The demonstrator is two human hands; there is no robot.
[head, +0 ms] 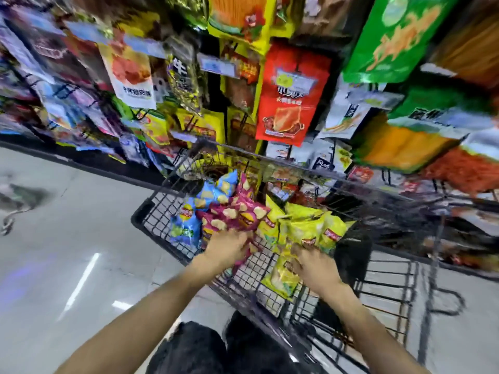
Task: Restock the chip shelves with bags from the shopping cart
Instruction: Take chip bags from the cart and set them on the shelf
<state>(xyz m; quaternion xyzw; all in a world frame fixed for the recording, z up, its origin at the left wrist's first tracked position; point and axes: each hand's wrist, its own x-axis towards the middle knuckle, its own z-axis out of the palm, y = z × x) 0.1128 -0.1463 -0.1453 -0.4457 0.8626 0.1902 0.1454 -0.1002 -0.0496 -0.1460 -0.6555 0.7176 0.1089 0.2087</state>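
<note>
A black wire shopping cart (pixel 151 209) stands in front of me with chip bags inside. Blue bags (pixel 186 225) lie at its left, magenta bags (pixel 237 211) in the middle and yellow bags (pixel 305 228) at the right. My left hand (pixel 226 247) grips the lower edge of the magenta bags. My right hand (pixel 316 265) grips a yellow bag near the cart's near wall. The whole picture is blurred by motion.
Snack racks rise just beyond the cart, hung with packets: a red packet (pixel 291 95), a white one (pixel 132 74), a large green one (pixel 399 36). Grey shop floor (pixel 67 238) stretches out on the left. My dark trousers (pixel 205 349) show below.
</note>
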